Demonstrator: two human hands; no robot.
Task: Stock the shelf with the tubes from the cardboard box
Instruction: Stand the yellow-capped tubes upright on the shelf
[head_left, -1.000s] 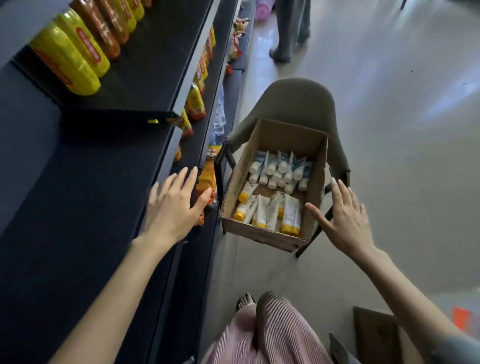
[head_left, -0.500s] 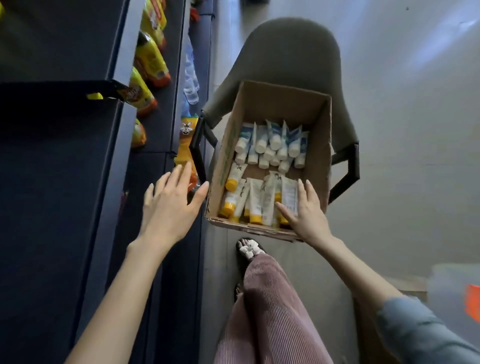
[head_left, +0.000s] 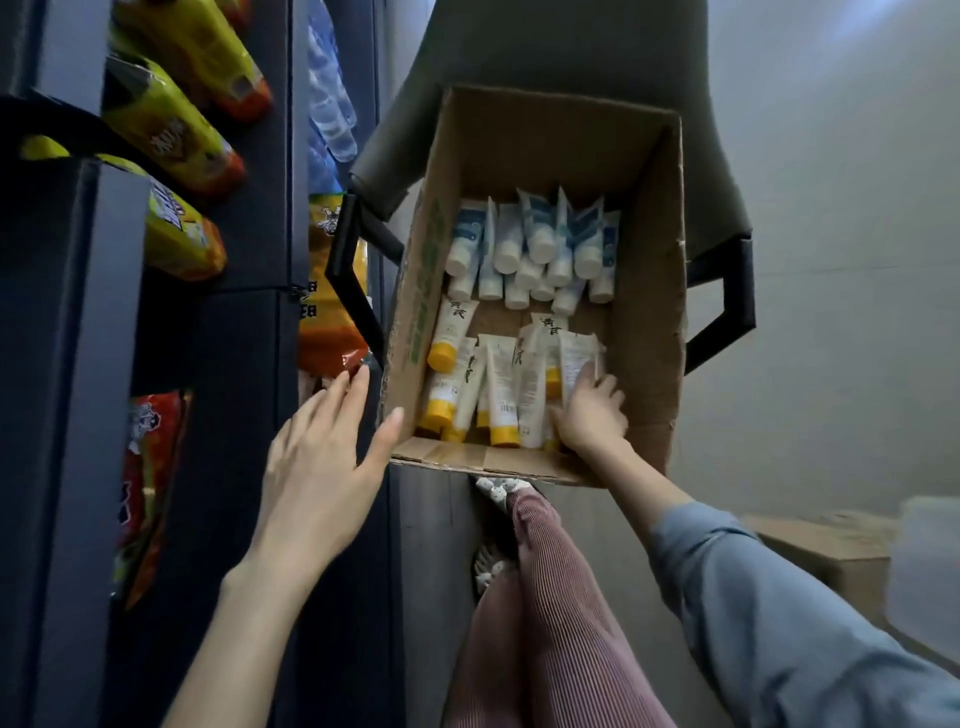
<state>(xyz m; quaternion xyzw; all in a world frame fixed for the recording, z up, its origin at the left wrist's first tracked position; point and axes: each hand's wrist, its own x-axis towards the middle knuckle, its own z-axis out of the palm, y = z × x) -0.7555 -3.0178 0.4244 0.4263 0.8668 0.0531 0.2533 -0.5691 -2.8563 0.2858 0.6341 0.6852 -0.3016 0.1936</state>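
Dark shelf at left; left hand hovers spread and empty beside cardboard box. Right hand inside curls round a yellow-capped tube. Best to grip mid-body and lift straight out, clear of neighbours.

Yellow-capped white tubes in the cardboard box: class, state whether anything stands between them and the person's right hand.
Nothing visible does. The right hand is inside the open brown cardboard box, fingers curled on the rightmost yellow-capped white tubes. The left hand is open beside the box's left wall.
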